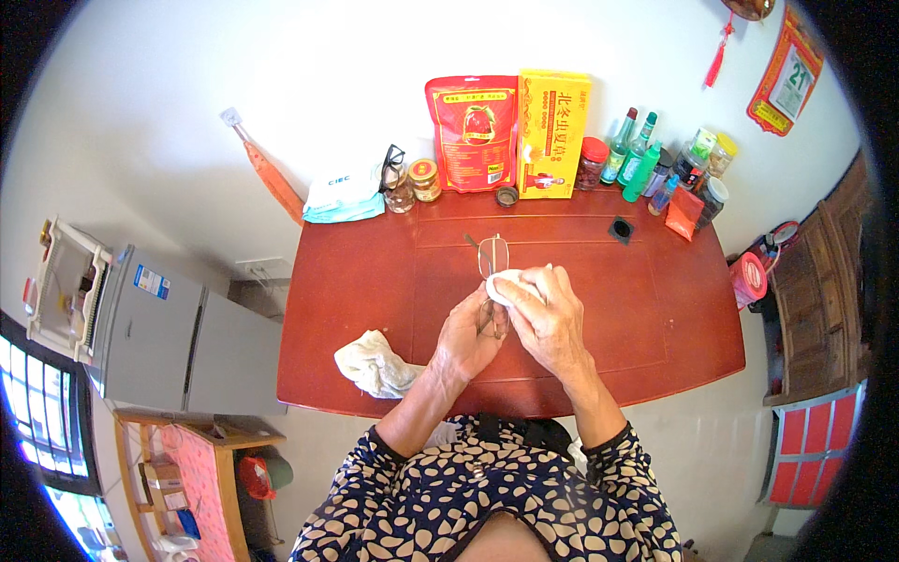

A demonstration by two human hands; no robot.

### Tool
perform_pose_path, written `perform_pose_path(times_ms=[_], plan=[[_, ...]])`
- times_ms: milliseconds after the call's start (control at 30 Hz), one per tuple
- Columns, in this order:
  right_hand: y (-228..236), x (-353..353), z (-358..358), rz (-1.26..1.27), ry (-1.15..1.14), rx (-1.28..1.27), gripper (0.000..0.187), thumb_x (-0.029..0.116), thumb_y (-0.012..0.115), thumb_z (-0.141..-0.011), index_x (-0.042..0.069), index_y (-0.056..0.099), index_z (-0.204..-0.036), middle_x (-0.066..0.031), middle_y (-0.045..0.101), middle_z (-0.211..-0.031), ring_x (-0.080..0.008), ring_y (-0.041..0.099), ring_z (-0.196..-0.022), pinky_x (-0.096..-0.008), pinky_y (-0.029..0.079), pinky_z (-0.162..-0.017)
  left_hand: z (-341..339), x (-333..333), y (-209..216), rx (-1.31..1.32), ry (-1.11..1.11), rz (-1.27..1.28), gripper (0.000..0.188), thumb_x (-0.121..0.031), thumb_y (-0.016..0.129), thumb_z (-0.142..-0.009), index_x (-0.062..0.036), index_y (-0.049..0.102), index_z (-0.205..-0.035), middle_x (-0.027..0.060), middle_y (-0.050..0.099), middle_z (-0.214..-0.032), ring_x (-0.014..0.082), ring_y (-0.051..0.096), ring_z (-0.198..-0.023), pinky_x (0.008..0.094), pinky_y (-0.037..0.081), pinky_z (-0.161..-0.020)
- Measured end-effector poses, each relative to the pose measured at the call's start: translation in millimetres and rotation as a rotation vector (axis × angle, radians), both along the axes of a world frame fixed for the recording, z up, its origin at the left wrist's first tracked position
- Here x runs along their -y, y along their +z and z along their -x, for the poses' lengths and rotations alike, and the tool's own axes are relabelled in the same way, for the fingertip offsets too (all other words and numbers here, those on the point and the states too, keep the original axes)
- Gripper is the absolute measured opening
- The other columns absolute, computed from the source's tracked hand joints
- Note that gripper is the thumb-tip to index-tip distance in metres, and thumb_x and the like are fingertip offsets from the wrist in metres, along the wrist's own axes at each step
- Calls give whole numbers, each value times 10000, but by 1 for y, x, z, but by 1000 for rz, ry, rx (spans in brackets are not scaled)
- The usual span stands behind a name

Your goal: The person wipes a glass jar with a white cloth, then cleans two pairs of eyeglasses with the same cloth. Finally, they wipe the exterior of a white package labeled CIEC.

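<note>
Over the middle of the red-brown table (337, 290), my left hand (465, 339) holds a pair of thin-rimmed eyeglasses (494, 255). One lens stands out past my fingertips, and the other part of the frame lies close against my left fingers, partly hidden. A white wipe or pad (503, 284) is pinched in my right hand (554, 326). It presses against the eyeglasses near their middle, just beside the left fingertips. Left of my left wrist, a crumpled whitish cloth (376, 365) lies near the table's front edge.
Along the table's back stand a wipes pack (345, 195), a jar with dark-framed glasses (393, 167) on it, a red pouch (476, 131), a yellow box (552, 136) and several bottles (641, 169). A small black square (621, 229) lies at right. A grey fridge (154, 318) stands left.
</note>
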State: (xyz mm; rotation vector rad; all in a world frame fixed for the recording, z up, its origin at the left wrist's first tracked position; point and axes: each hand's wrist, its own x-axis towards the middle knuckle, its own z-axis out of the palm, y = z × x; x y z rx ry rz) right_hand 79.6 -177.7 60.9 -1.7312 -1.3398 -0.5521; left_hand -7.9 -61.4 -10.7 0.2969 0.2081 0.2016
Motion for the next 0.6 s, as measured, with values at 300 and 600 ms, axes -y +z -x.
perform_pose_path(times_ms=[300,600], plan=[[7,-15,-1,19,6,181,388,56,696,-668,166,656,-1038,-8,585,-911,-214,541,-779,-325,486,-629,-1,17,30,-313,120,-161,134,-173,531,-964,-58,597,-950,-19,580,-726,81,503,-583,229,417,-550],[-7,-22,-17,-8,-176,-33,476,-16,705,-673,105,634,-1127,-88,555,-907,-284,539,-822,-378,481,-646,6,-3,1,55,-111,-211,211,-208,501,-968,-25,596,-1015,24,646,-809,108,619,-702,265,533,-680]])
